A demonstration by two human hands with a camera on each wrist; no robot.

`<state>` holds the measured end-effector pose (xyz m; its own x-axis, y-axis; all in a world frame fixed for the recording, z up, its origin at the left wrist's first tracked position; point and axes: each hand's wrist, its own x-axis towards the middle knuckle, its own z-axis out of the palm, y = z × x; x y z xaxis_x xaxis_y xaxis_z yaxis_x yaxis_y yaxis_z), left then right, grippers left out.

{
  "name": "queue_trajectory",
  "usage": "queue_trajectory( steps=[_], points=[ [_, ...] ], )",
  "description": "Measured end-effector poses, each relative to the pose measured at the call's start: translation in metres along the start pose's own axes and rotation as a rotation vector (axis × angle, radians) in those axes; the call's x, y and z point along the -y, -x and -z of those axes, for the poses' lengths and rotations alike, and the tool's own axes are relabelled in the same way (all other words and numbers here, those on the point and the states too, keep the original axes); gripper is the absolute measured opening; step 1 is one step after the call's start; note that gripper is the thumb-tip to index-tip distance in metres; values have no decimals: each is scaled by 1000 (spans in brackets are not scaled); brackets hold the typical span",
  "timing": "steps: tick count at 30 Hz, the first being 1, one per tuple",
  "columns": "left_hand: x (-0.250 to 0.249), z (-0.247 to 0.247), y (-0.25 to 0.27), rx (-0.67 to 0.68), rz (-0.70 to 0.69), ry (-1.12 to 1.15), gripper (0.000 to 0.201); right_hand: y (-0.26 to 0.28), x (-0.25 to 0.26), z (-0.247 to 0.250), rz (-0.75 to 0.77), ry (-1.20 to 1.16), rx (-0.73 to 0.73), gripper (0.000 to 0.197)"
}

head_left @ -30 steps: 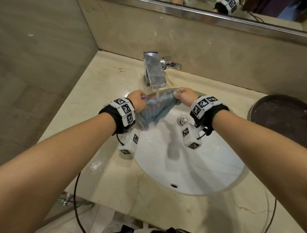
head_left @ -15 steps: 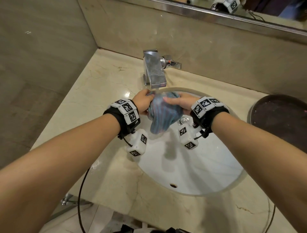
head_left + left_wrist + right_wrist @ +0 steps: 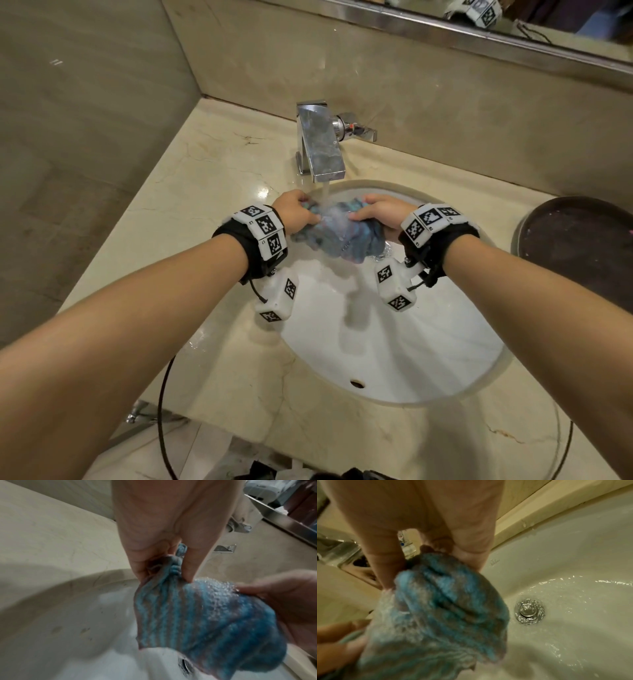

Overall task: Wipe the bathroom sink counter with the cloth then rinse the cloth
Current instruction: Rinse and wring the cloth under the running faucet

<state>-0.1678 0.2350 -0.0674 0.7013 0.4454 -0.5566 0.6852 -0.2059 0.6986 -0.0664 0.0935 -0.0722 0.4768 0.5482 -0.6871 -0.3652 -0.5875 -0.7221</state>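
Two hands on the job: your left hand [image 3: 297, 214] pinches one bunched end of the cloth [image 3: 346, 236], and your right hand [image 3: 380, 214] grips the other end, fingers curled in. It hangs over the sink [image 3: 394, 342], maybe just above the drain [image 3: 529, 610]. Behind, the tap [image 3: 322, 144] pours water [image 3: 324, 193] onto it.

Cloth [image 3: 346, 236]: knit, ribbed, soaked. Faucet [image 3: 320, 144]: polished chrome, mirror-shiny. Basin [image 3: 411, 342]: glossy white ceramic. Counter [image 3: 212, 164]: polished veined marble. Drain [image 3: 529, 611]: shiny metal.
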Motion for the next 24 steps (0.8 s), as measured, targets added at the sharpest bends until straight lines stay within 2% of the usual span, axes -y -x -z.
queue_trajectory(
  steps=[4, 6, 8, 11, 14, 15, 18, 21, 24],
  points=[
    [7, 1, 1, 29, -12, -98, 51, -2, 10, 5, 27, -58, -42, 18],
    [10, 2, 1, 74, -38, -100, 67, -2, 13, 5, 19, -27, -94, 13],
    [11, 2, 3, 140, -81, -174, 82, 0, 18, 3, 26, -52, -107, 18],
    [11, 0, 5, 172, -123, -384, 92, 5, 25, 0, 78, -178, -14, 16],
    [13, -5, 6, 156, -130, -455, 106, 10, 30, -5, 110, -248, 80, 23],
    [13, -5, 7, 158, -127, -488, 96, 11, 31, -6, 111, -251, 106, 26],
    [10, -4, 7, 149, -120, -554, 39, 12, 33, -11, 111, -208, 123, 21],
    [6, 0, 8, 94, -128, -531, 27, 7, 32, -8, 90, -151, -9, 26],
    [5, 5, 5, 126, -104, -459, 25, 0, 24, -6, 47, -24, -106, 17]
  ],
)
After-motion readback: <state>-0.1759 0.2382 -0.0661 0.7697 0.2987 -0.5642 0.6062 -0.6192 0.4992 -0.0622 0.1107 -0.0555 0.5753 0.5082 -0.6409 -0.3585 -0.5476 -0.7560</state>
